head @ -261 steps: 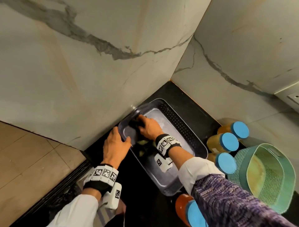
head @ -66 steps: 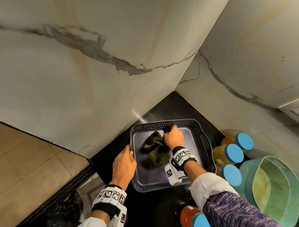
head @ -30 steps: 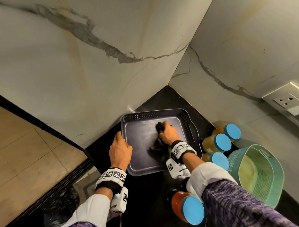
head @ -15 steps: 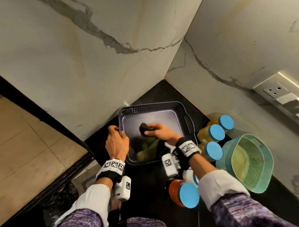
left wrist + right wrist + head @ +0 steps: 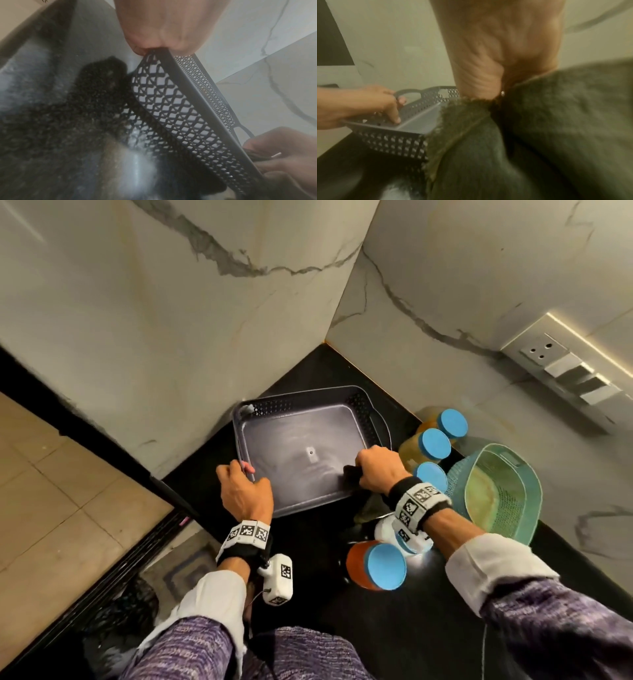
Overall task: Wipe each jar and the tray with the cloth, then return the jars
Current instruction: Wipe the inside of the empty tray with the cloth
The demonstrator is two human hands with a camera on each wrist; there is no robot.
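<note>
My left hand [image 5: 245, 491] grips the near-left rim of the tray [image 5: 301, 419] on the counter, my right hand [image 5: 378, 470] clenches the cloth [image 5: 539, 135] at its near-right corner, fingers hidden.

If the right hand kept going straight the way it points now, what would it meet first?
Likely the tray floor: the right hand, gripping the cloth at the near rim, points across it toward the far perforated wall. Depth is unclear.
</note>
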